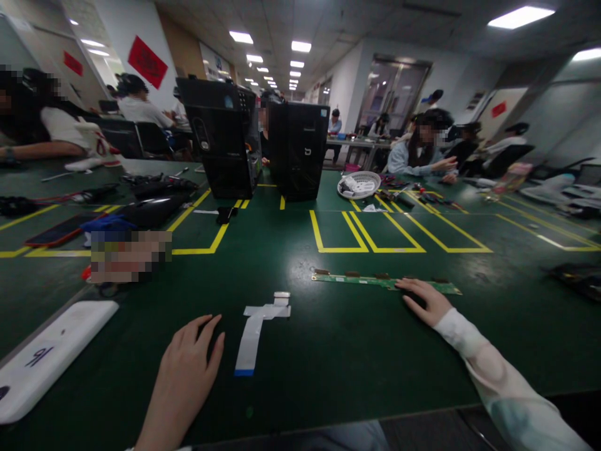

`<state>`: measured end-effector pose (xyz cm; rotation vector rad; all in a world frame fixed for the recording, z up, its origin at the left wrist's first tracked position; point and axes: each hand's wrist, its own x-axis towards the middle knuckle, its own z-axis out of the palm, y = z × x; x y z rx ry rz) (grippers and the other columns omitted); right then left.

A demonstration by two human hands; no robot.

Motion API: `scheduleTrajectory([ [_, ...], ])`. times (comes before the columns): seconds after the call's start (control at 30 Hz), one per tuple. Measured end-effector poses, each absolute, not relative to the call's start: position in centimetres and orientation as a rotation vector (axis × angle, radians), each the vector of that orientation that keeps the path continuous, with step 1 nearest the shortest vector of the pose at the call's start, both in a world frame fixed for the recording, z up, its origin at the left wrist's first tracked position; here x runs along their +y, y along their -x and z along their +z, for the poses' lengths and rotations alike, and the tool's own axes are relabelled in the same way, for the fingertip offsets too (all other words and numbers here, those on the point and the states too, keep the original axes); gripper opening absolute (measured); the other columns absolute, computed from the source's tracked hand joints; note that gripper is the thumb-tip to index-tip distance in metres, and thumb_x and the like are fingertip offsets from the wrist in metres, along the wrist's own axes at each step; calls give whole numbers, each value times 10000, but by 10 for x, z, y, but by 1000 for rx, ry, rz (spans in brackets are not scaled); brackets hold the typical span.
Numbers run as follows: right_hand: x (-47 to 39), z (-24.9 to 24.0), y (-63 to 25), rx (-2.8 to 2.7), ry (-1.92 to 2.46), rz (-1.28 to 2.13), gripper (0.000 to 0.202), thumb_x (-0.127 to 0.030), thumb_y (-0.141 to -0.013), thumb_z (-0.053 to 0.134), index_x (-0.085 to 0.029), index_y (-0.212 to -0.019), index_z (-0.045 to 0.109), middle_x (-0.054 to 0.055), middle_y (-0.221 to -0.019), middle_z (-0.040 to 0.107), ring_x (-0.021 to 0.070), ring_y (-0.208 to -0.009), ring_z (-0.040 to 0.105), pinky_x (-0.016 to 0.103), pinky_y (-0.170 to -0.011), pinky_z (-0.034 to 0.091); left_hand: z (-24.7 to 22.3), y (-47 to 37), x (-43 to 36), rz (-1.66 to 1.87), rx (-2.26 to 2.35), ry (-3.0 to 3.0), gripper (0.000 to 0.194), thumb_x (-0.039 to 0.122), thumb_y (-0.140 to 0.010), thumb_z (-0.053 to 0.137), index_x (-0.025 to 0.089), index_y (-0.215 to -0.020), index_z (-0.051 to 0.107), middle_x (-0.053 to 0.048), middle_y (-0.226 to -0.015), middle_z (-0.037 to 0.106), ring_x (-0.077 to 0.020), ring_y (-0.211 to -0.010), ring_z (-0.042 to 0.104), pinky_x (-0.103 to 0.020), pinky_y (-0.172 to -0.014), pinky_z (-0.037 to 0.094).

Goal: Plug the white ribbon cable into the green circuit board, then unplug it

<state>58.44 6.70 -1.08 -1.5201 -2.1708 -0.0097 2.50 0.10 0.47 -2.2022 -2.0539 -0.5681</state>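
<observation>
A long, narrow green circuit board [357, 279] lies across the dark green table [328, 363]. My right hand [425, 300] rests at its right part, fingertips touching the near edge, fingers slightly apart and not wrapped round it. Left of centre, a flat white ribbon cable [250, 343] with a blue end lies bent on the table. Just left of the cable, my left hand [190, 366] is held palm down with its fingers spread, holding nothing.
Two black computer cases [300, 150] stand at the back, with a white basket [359, 185] to their right. A white device [51, 360] lies at the left, near a blurred-out item and dark tools. Yellow tape marks the table. Several people sit beyond.
</observation>
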Motion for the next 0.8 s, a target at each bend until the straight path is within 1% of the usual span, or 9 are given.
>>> scheduleTrajectory([
  [0.33, 109, -10, -491, -2321, 1170, 20, 359, -350, -898, 486, -212, -1186, 649, 130, -1206, 650, 271, -1177, 576, 505, -998, 474, 3, -25, 1, -546, -2087, 2204, 587, 489, -920, 308, 119, -1257, 614, -165, -1243, 591, -308, -1147, 552, -491, -962, 477],
  [0.5, 123, -8, -442, -2389, 1019, -33, 349, -304, -918, 458, -183, -1194, 635, 146, -1177, 643, 267, -1131, 580, 491, -963, 492, 2, -24, 1, -541, -2092, 2199, 578, 483, -920, 316, 118, -1255, 615, -173, -1250, 586, -317, -1149, 551, -500, -946, 485],
  [0.67, 127, -4, -395, -2475, 1001, -38, 361, -271, -916, 452, -174, -1227, 609, 159, -1177, 616, 276, -1120, 561, 498, -956, 481, 3, -27, 0, -581, -2063, 2194, 531, 448, -936, 323, 133, -1249, 614, -157, -1243, 589, -298, -1150, 549, -474, -966, 475],
  [0.8, 127, -4, -363, -2502, 1025, -51, 373, -287, -919, 467, -179, -1253, 590, 155, -1216, 593, 283, -1135, 537, 494, -952, 477, 4, -29, -1, -582, -2066, 2184, 527, 442, -940, 325, 130, -1254, 611, -154, -1237, 588, -296, -1152, 546, -470, -978, 467],
])
